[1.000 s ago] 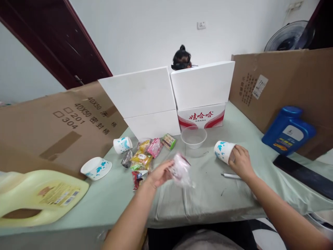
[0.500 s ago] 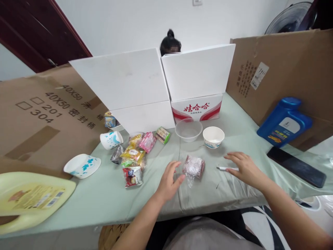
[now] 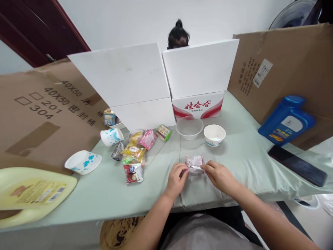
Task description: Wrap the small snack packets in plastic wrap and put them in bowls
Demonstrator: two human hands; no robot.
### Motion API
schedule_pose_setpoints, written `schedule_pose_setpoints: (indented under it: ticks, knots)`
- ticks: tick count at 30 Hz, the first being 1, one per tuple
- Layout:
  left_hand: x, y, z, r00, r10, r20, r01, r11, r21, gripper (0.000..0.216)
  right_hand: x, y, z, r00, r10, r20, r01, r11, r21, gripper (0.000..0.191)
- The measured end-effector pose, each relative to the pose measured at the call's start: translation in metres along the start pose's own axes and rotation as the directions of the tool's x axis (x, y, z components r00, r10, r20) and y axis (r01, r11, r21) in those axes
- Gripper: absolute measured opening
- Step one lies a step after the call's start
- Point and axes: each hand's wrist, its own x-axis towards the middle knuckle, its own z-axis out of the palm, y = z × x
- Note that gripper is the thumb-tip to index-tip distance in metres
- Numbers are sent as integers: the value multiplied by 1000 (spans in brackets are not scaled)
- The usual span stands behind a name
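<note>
A clear wrapped snack packet [image 3: 194,161] lies on the pale green table cover [image 3: 241,156] near the front edge. My left hand [image 3: 177,178] pinches its left edge. My right hand [image 3: 220,175] grips the right edge, with a thin white pen-like thing pressed across the packet under its fingers. Behind the packet stand a white paper cup [image 3: 214,135] upright and a clear plastic bowl [image 3: 189,127].
A pile of several snack packets [image 3: 136,152] lies left of centre, with a tipped paper cup [image 3: 111,136] and paper bowl [image 3: 83,162]. A yellow jug [image 3: 31,194] lies at left, a blue jug [image 3: 286,119] and black phone [image 3: 298,166] at right. White boxes [image 3: 161,83] and cardboard screens surround; a person's head shows behind.
My left hand set the clear packet down on the table. My right hand stood the paper cup upright, left it, reached the white pen and came to the packet. Both hands now hold the packet.
</note>
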Motion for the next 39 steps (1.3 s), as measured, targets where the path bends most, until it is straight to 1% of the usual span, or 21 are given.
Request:
schedule_pose_setpoints:
  ticks: [3,7,10,12,14,15,16,17,18,19,20,21,22,23,24,26,28,32,34,36,39]
  knots:
    - [-6,0,-5,997,-76,11,76,997,-3,13,2,4,3,999,1,35,2,997,-74,31]
    - [-10,-5,-3,964,-257,-71,254,966,-48,14,-17,41,-10,992,126,-19,-127,982,-143,34]
    - [-11,-15,-2,895,-387,-223,351,918,-186,13,-40,72,-18,963,255,-92,-270,933,-239,33]
    - [-11,-19,-5,825,-429,-368,349,898,-267,9,-52,83,-21,943,300,-147,-330,902,-277,30]
    - [-12,-18,-12,743,-406,-532,302,913,-274,9,-55,80,-20,940,273,-205,-319,916,-243,28]
    - [-13,-15,-17,712,-355,-606,260,935,-243,11,-53,74,-20,942,241,-232,-288,937,-198,28]
    - [-13,-10,-22,696,-279,-662,208,960,-186,12,-48,65,-18,947,201,-251,-241,960,-141,27]
    - [-13,-4,-27,713,-180,-677,147,983,-107,12,-41,55,-16,953,159,-258,-185,979,-83,26]
    - [-12,2,-31,765,-69,-640,79,997,-13,11,-31,43,-14,959,116,-257,-128,991,-30,26]
    - [-11,7,-34,836,39,-547,10,996,85,12,-21,31,-10,966,74,-248,-73,997,12,27]
    - [-9,11,-35,906,121,-406,-50,982,181,15,-9,20,-6,973,29,-231,-21,999,40,30]
    - [-7,13,-35,956,161,-245,-94,959,266,19,3,10,0,978,-16,-210,28,998,54,34]
    - [-4,13,-34,982,161,-99,-119,934,338,25,14,1,6,981,-60,-183,71,996,56,40]
    - [-2,11,-32,991,132,8,-124,909,398,30,23,-7,12,983,-105,-151,113,993,47,45]
    - [-1,8,-30,993,91,72,-114,887,448,32,31,-12,17,983,-145,-115,149,988,31,50]
    - [-3,1,-29,992,42,121,-98,854,511,27,39,-15,24,978,-205,-42,206,979,2,53]
    - [-11,-5,-32,988,65,139,-129,841,525,22,36,-10,23,975,-223,5,223,975,-3,48]
    - [-36,-2,-48,973,196,123,-232,839,492,22,1,14,1,981,-194,-7,194,981,6,37]
    - [-46,3,-57,966,213,144,-257,838,482,23,-23,29,-13,985,-168,-25,168,986,-8,33]
    - [-54,9,-64,957,193,217,-275,842,464,21,-44,41,-23,989,-142,-37,141,990,-28,32]
    - [-59,21,-71,919,160,360,-309,860,407,8,-63,47,-34,993,-106,-58,105,994,-31,32]
